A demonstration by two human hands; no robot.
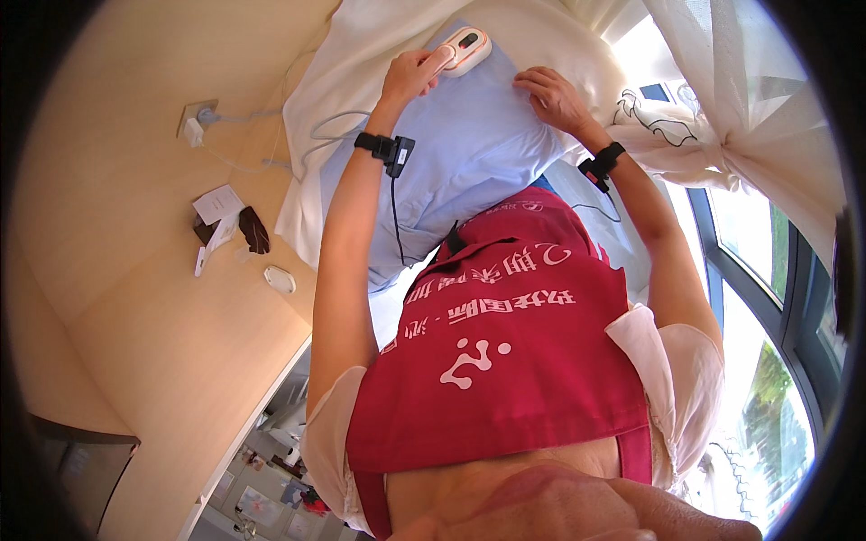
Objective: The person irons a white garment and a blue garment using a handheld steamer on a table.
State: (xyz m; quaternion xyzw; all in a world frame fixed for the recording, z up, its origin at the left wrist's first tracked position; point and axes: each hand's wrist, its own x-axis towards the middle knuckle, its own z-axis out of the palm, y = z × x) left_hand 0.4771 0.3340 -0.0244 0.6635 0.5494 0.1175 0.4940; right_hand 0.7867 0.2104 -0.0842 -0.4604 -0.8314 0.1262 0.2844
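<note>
A white handheld garment iron with an orange rim is gripped in my left hand. It rests on a light blue cloth garment near its far end. My right hand lies at the garment's right edge, with its bent fingertips touching the fabric. Whether those fingers pinch the cloth is hard to see. Under the garment spreads a cream cloth. A grey cable loops over the cloth on the left. Each wrist bears a black strap with a small device.
On the left, a wooden surface carries a socket with plugs, a small box with papers, a dark item and a white oval piece. Sheer curtains and black cords lie right, beside a window.
</note>
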